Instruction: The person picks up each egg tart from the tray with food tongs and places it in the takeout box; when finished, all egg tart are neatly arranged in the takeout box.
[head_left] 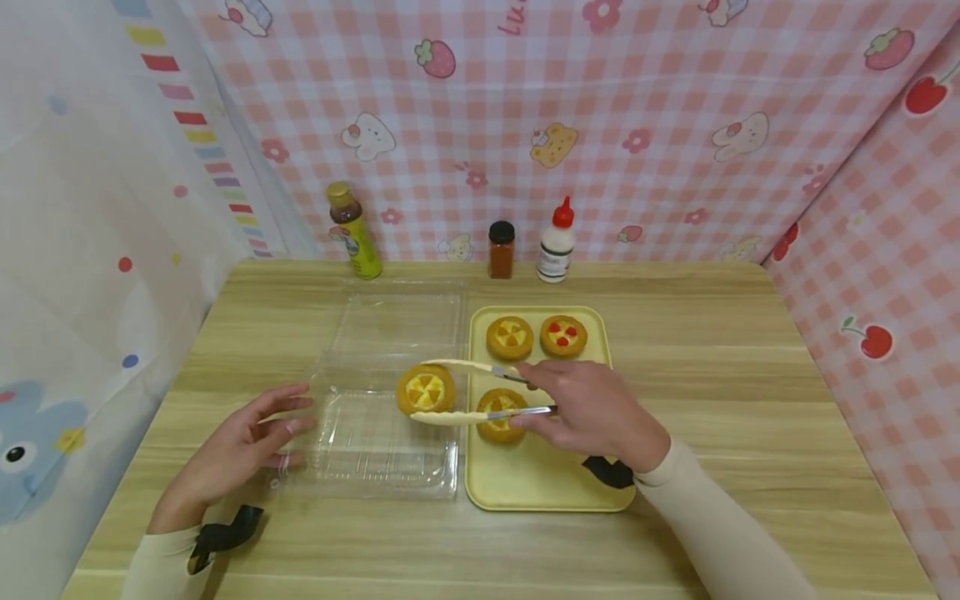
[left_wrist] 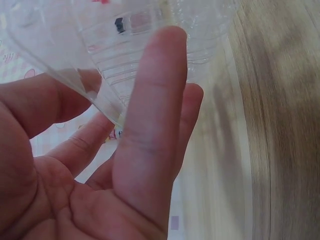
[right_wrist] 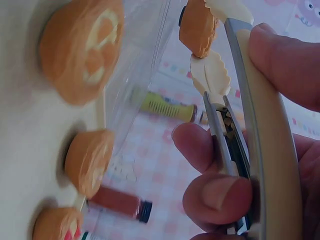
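Note:
My right hand (head_left: 600, 412) grips a pair of tongs (head_left: 517, 412) with cream-coloured tips. Between those tips is a round tart (head_left: 425, 390) with yellow-orange wedges on top, held above the right side of a clear plastic clamshell box (head_left: 453, 467). The box lies spread out, lid toward the back. At its left edge is my left hand (head_left: 240, 446), fingers spread and loosely bent; whether they touch the plastic I cannot tell. A pale yellow tray (head_left: 547, 487) beside the box bears another wedge-topped tart (head_left: 501, 427), partly behind the tongs.
Farther back on the tray sit a wedge-topped tart (head_left: 510, 337) and a tart with red pieces (head_left: 563, 336). Along the wall stand a green-yellow bottle (head_left: 362, 246), a black-capped spice jar (head_left: 501, 252) and a white bottle with a red nozzle (head_left: 556, 250).

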